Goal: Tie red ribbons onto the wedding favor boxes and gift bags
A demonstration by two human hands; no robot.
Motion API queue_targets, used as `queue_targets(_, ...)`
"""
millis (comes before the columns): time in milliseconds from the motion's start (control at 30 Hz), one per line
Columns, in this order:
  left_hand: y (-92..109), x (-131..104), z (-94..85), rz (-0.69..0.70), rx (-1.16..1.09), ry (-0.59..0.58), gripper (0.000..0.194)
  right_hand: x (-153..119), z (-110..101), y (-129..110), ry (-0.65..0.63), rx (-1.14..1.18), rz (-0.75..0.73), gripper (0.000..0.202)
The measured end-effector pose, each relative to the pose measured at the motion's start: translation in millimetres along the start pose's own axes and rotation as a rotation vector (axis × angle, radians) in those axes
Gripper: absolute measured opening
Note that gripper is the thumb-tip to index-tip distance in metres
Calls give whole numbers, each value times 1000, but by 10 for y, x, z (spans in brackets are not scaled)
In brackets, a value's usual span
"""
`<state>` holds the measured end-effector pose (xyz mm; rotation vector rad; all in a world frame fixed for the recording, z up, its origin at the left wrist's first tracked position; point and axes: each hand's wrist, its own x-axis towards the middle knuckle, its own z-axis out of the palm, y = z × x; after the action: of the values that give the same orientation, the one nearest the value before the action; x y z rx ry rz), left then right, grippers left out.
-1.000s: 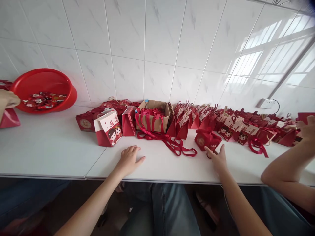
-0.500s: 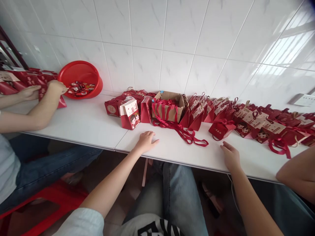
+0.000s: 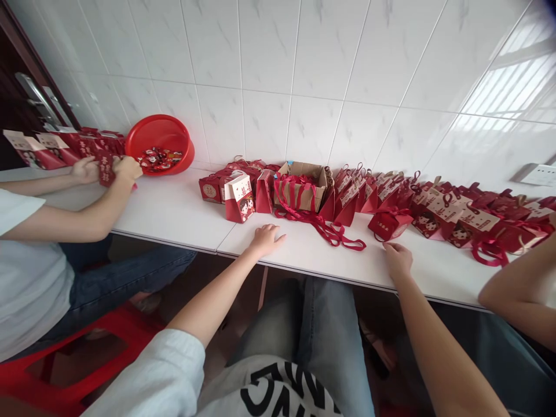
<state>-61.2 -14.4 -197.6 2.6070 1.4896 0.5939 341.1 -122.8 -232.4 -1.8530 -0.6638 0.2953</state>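
My left hand (image 3: 266, 240) rests palm down on the white table, thumb apart from the fingers, holding nothing. Just behind it stands a red and cream gift box (image 3: 240, 198) with cartoon figures. My right hand (image 3: 397, 259) lies near the front of the table with its fingers drawn together, and I see nothing in them. Its fingertips are just below a small red box (image 3: 390, 223) tied with a ribbon. Between my hands, loose red ribbons (image 3: 332, 231) trail out of an open cardboard box (image 3: 322, 200).
Many red gift boxes (image 3: 347, 197) stand along the wall to the right. On the left, a co-worker's hands (image 3: 128, 168) handle a red box beside a red basin (image 3: 186, 153) of wrapped sweets. Another person's arm (image 3: 516, 284) leans in at the right.
My right hand's fingers have curled in, and it has moved slightly left and up towards the small box. My left hand stays on the table. The view has turned a little left.
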Motion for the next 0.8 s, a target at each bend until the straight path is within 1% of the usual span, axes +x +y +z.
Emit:
queue_targets(233,-22,42,5,-17,20,-6,38,-69,-15,-104,-41,-53,11,28)
queue_targets(367,-40,69,11,-10,14,-33,41,-82,-14,-111,-69,-63,16,29)
queue_targets(567,-31,97,4,-41,-18,-75,42,-95,-5,-125,-102,-75,-1,29)
queue_targets(800,-33,74,9,-59,-35,-68,41,-119,-22,-153,-164,-122,-27,27)
